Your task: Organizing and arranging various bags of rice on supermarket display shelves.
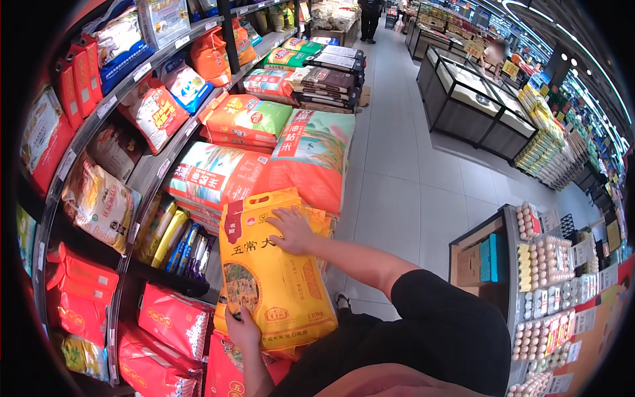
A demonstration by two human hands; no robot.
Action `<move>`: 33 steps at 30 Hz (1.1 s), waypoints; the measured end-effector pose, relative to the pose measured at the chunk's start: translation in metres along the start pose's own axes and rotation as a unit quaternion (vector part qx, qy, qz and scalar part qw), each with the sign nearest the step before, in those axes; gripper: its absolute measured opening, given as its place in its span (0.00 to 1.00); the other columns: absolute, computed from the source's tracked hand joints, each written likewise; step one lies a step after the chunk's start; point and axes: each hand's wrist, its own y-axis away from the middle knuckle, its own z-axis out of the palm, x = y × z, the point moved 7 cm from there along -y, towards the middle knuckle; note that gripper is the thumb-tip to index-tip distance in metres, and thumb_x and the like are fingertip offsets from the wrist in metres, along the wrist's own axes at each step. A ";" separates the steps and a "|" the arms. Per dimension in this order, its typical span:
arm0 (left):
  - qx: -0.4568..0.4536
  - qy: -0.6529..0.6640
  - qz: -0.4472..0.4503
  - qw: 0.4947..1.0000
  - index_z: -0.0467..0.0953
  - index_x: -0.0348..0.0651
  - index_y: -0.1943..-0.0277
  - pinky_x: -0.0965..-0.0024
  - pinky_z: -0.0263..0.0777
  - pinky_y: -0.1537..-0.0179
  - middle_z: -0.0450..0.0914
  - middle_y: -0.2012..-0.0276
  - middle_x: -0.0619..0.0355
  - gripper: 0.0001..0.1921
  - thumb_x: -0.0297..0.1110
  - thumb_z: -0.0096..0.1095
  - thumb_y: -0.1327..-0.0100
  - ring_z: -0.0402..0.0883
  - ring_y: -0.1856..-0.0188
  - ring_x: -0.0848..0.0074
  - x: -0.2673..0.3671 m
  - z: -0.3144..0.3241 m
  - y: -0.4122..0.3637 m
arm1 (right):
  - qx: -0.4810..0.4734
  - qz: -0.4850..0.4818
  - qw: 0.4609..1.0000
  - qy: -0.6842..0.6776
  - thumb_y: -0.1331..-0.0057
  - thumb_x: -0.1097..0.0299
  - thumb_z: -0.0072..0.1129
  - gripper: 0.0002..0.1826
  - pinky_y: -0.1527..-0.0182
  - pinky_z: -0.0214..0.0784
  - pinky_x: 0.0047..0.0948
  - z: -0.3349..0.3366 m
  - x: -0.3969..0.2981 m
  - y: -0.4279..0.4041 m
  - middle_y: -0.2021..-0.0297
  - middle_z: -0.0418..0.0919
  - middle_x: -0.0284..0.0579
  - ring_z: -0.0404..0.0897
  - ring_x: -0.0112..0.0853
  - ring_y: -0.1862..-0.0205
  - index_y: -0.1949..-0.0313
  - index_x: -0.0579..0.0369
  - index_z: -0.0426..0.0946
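A yellow plastic bag of rice (278, 293) with a handle cut-out lies before me on top of other yellow bags. My right hand (290, 231) rests palm down on its upper part, fingers spread. At the bag's lower left edge, my left hand (244, 327) grips the side with the thumb on top; its other fingers are hidden. Just beyond the handle lie red and light-green rice bags (218, 168). Below my left hand are red rice bags (238, 367), partly covered by my forearm.
Shelves (149, 173) holding bagged rice run along the left. More stacked bags (327, 74) continue ahead beside the tiled aisle (387, 198). Trays of eggs (548, 258) stand on a display at right. Farther off are a bulk-goods counter (476, 99) and a person in dark clothing (369, 20).
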 end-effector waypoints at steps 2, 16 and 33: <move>0.005 0.001 -0.016 1.000 0.66 0.35 0.31 0.56 0.72 0.45 0.79 0.43 0.39 0.32 0.49 0.58 0.31 0.79 0.44 0.50 -0.002 0.003 0.000 | -0.005 -0.011 1.000 -0.004 0.33 0.46 0.52 0.33 0.24 0.36 0.58 0.002 -0.002 -0.010 0.31 0.63 0.57 0.56 0.51 0.27 0.33 0.50 0.67; 0.065 -0.002 -0.057 0.996 0.64 0.31 0.31 0.56 0.65 0.36 0.73 0.37 0.36 0.37 0.54 0.54 0.30 0.73 0.36 0.47 0.000 0.015 0.013 | -0.051 -0.088 0.994 -0.032 0.31 0.45 0.51 0.32 0.23 0.37 0.54 0.016 -0.010 -0.054 0.31 0.64 0.55 0.56 0.48 0.26 0.33 0.48 0.68; -0.148 0.320 -0.055 0.934 0.36 0.32 0.23 0.64 0.47 0.26 0.42 0.23 0.38 0.46 0.33 0.58 0.34 0.48 0.23 0.57 0.004 0.083 0.119 | -0.013 0.091 0.995 0.045 0.29 0.40 0.48 0.43 0.24 0.37 0.55 0.023 -0.046 0.130 0.25 0.46 0.66 0.44 0.56 0.23 0.26 0.58 0.54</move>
